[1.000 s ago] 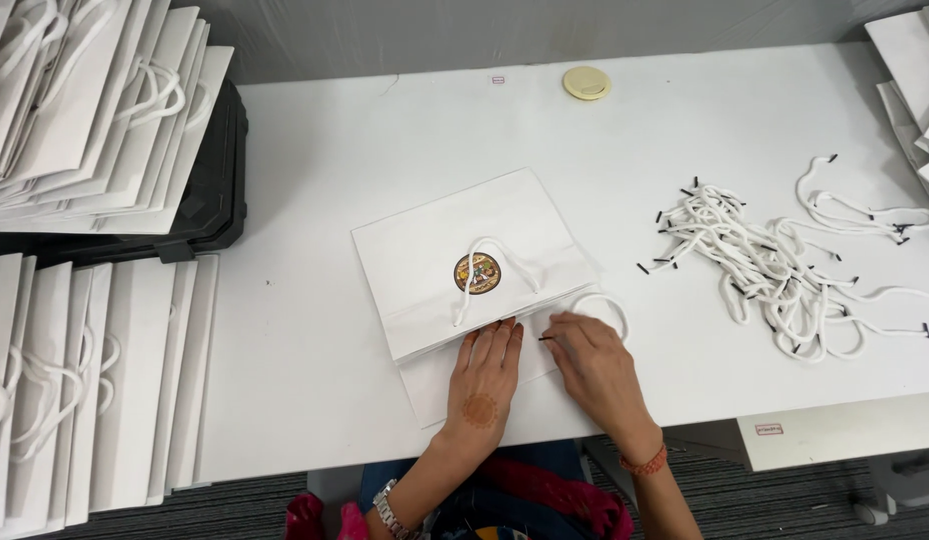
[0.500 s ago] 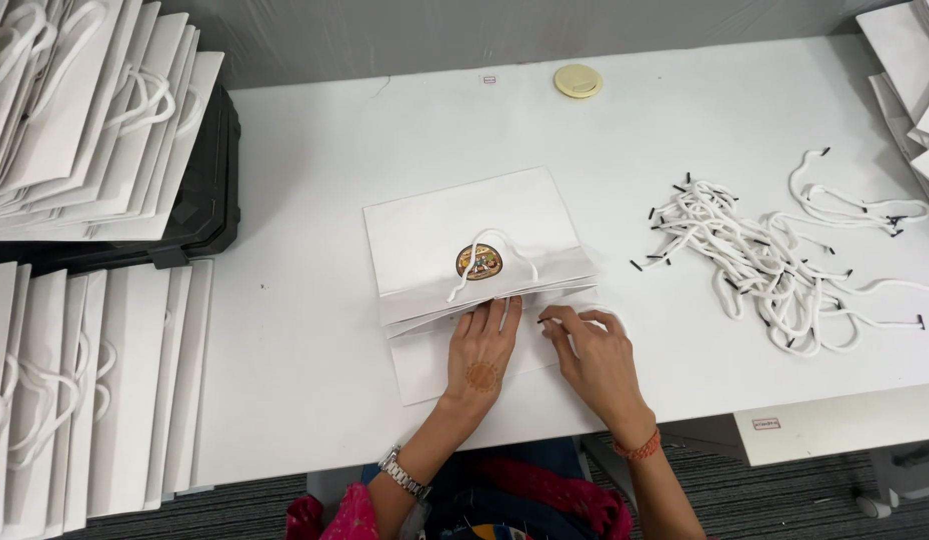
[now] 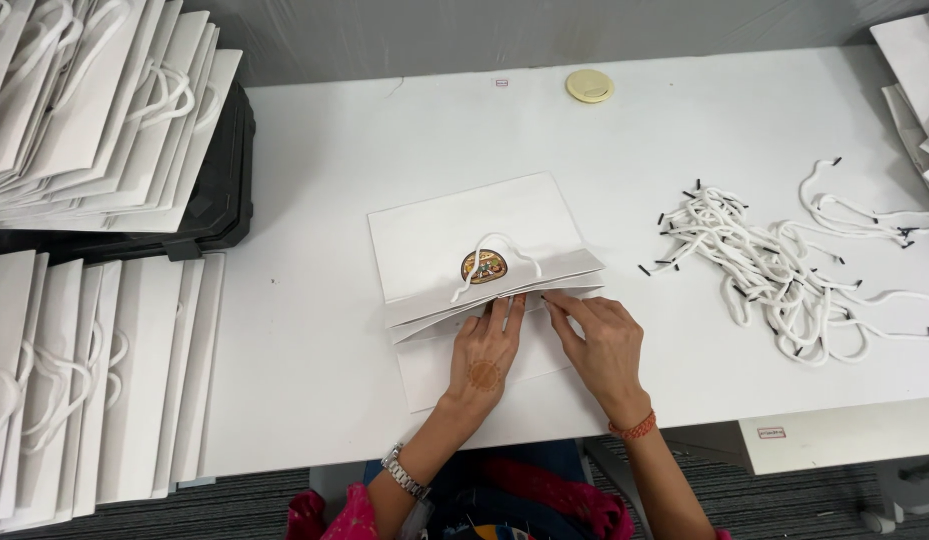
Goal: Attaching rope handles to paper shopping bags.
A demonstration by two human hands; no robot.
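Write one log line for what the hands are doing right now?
left hand: flat on white paper bag | right hand: fingertips at bag's open edge | cord handle: looped over round emblem | loose cords: piled right

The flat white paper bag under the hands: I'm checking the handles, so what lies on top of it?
On the white paper bag lie one white cord loop across a round emblem, and both hands; they hide the near edge.

Bright, even overhead light, soft shadows, sharp focus, perhaps slight bowing at the edges.
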